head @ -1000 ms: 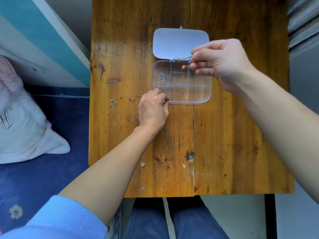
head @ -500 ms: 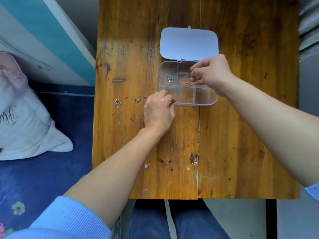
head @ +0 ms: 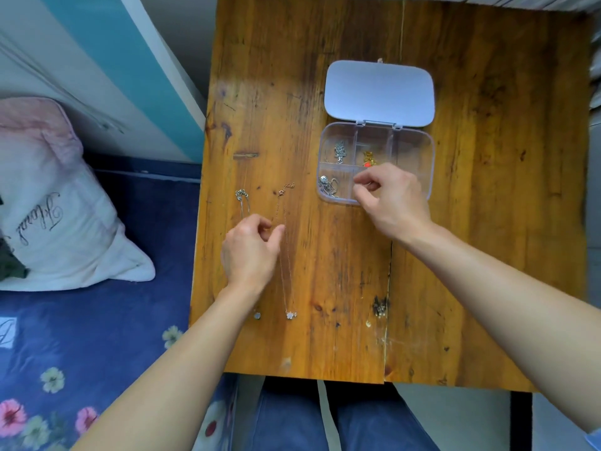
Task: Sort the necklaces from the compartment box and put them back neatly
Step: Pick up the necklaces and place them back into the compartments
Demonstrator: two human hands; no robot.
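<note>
Head view: our left hand (head: 250, 252) pinches a thin necklace (head: 286, 255) lying on the wooden table (head: 487, 255); our right hand (head: 390, 196), fingers loosely curled and holding nothing we can see, hovers over the near edge of the open compartment box (head: 419, 151).

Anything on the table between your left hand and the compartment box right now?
Yes: in the head view, one thin necklace lies stretched out just right of the left hand; past it, bare table up to the compartment box.
</note>
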